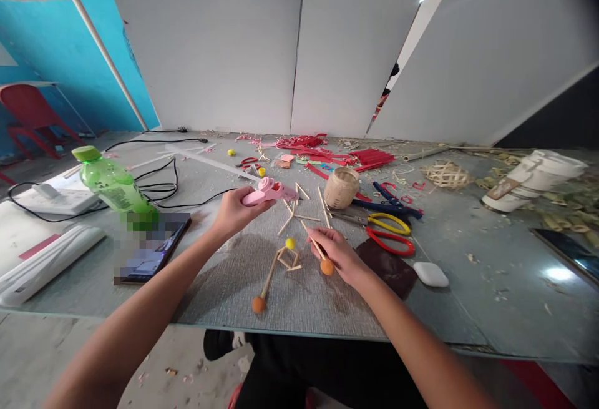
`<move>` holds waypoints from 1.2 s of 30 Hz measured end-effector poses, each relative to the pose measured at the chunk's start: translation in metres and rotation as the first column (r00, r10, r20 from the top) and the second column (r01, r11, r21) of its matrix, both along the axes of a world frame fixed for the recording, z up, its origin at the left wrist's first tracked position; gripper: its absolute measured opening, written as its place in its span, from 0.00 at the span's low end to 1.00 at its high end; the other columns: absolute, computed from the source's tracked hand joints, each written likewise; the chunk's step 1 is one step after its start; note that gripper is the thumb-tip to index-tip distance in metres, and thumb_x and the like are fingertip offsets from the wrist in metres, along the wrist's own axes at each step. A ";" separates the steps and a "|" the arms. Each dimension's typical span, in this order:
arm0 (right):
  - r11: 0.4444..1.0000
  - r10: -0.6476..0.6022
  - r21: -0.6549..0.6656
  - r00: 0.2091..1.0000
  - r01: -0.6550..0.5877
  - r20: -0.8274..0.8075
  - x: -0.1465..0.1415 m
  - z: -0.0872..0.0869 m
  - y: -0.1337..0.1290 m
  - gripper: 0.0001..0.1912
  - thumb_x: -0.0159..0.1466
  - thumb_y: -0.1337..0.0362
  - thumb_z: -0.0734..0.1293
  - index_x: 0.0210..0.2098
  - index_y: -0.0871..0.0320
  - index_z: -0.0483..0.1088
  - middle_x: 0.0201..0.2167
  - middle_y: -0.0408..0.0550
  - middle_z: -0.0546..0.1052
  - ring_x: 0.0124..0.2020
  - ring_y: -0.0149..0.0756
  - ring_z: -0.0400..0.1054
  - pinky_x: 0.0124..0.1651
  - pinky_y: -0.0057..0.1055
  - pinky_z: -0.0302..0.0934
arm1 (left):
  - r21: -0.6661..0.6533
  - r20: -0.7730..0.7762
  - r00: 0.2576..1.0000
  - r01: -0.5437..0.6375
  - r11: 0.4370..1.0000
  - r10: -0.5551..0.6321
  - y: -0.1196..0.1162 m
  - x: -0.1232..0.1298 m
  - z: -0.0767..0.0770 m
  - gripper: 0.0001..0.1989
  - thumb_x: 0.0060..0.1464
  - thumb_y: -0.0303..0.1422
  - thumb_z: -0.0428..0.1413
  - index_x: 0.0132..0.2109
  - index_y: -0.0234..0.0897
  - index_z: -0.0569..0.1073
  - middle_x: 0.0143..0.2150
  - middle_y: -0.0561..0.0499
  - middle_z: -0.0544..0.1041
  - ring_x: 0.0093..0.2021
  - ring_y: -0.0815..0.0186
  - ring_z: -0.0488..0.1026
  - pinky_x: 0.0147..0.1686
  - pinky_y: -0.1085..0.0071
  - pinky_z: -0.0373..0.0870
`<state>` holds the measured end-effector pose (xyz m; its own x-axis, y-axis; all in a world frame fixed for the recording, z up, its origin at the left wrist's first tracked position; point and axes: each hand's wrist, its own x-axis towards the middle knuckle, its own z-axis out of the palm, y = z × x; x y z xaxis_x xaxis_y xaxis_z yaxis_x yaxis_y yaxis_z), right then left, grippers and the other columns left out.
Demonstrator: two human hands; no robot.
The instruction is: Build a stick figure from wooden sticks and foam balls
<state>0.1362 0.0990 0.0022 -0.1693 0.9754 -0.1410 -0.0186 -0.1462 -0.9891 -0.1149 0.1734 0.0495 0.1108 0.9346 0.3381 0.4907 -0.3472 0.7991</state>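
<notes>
In my left hand [236, 214] is a pink glue gun [269, 192], its nozzle pointing right over several loose thin sticks [292, 212]. My right hand [337, 251] is closed on a thin wooden stick [317, 243] with an orange ball [327, 266] at its near end. Between the hands lies a small frame of joined sticks [291, 259] with a yellow ball [290, 243] at its top. A long stick runs from it down to another orange ball [259, 304] near the table's front edge.
Beyond my right hand stand a woven bamboo cup [341, 188], red and yellow handled scissors [390, 243] and blue-handled pliers [390, 202]. A white case [430, 274] lies to the right. A green bottle [116, 187] and a phone [154, 250] are at left. Red strips [372, 159] lie behind.
</notes>
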 end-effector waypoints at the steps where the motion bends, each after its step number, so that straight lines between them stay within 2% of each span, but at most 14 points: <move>1: 1.000 -0.003 -0.003 1.000 0.002 -0.009 0.000 0.001 0.000 0.25 0.60 0.40 0.72 0.26 0.55 0.69 0.17 0.38 0.65 0.19 0.27 0.52 0.24 0.29 0.44 | 0.016 -0.008 1.000 0.000 1.000 0.000 -0.001 0.001 0.000 0.19 0.50 0.48 0.66 0.31 0.35 0.75 0.24 0.56 0.62 0.25 0.71 0.55 0.24 0.72 0.50; 7: 1.000 0.006 -0.022 1.000 -0.006 -0.019 0.000 0.004 -0.001 0.26 0.61 0.40 0.72 0.25 0.55 0.67 0.17 0.38 0.66 0.19 0.27 0.51 0.24 0.30 0.43 | 0.057 -0.026 0.999 -0.016 0.998 0.017 -0.001 0.001 -0.005 0.22 0.48 0.51 0.66 0.27 0.35 0.72 0.23 0.56 0.60 0.25 0.72 0.52 0.24 0.72 0.48; 11: 1.000 0.006 -0.030 0.999 -0.007 -0.036 0.000 0.005 -0.001 0.25 0.60 0.40 0.72 0.26 0.55 0.69 0.16 0.38 0.65 0.19 0.27 0.52 0.24 0.30 0.43 | 0.064 -0.093 0.996 -0.011 0.998 0.017 0.003 -0.003 -0.007 0.17 0.47 0.45 0.64 0.28 0.35 0.73 0.23 0.56 0.62 0.25 0.71 0.54 0.25 0.72 0.50; 16: 1.000 -0.002 -0.018 1.000 0.001 -0.028 0.001 0.002 -0.001 0.25 0.60 0.40 0.73 0.25 0.56 0.69 0.16 0.38 0.65 0.19 0.27 0.52 0.25 0.30 0.43 | -0.028 -0.198 0.979 0.043 0.999 -0.048 0.008 -0.008 -0.006 0.13 0.44 0.41 0.61 0.25 0.37 0.68 0.24 0.56 0.59 0.25 0.71 0.54 0.25 0.71 0.50; 20: 1.000 0.005 -0.004 1.000 -0.006 -0.014 0.001 0.001 0.000 0.25 0.61 0.41 0.72 0.26 0.56 0.69 0.17 0.38 0.65 0.19 0.27 0.52 0.26 0.30 0.43 | -0.109 -0.223 0.973 0.040 0.993 -0.063 0.009 -0.008 -0.006 0.12 0.42 0.39 0.60 0.24 0.38 0.66 0.24 0.56 0.58 0.25 0.71 0.53 0.25 0.70 0.48; 36: 1.000 0.002 0.002 1.000 -0.002 0.003 0.000 0.004 -0.001 0.25 0.61 0.40 0.72 0.26 0.56 0.69 0.17 0.38 0.65 0.20 0.27 0.52 0.26 0.30 0.44 | -0.145 -0.232 0.971 0.024 0.989 -0.058 0.011 -0.009 -0.008 0.14 0.41 0.37 0.59 0.22 0.39 0.60 0.23 0.57 0.55 0.24 0.71 0.51 0.24 0.70 0.46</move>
